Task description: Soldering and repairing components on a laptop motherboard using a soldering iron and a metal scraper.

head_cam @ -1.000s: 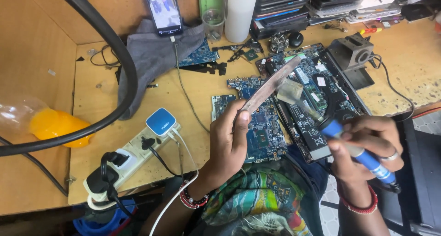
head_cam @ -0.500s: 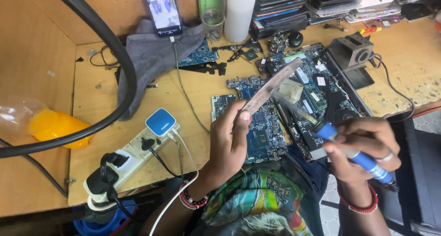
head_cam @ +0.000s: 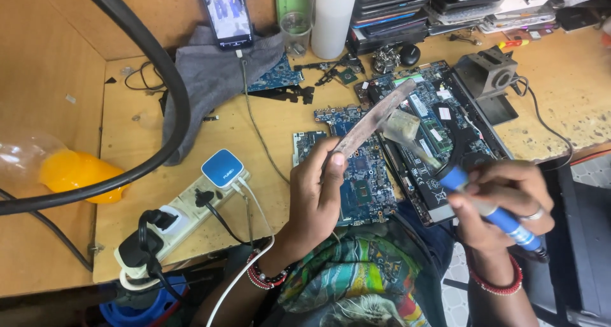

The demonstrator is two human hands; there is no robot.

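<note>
The blue-handled soldering iron (head_cam: 490, 214) edges lower; right hand (head_cam: 503, 206) grips it, left hand (head_cam: 321, 190) pinches the flat strip (head_cam: 374, 118) above the circuit board (head_cam: 359, 174). Best brace wrists, steady tip.

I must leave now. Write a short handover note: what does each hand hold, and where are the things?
Left hand: holds a flat metal strip up over the blue circuit board.
Right hand: grips a blue-handled soldering iron; its tip meets a small pale pad at the strip.
The open laptop base lies behind on the wooden bench.
Done or left: cannot tell.
</note>
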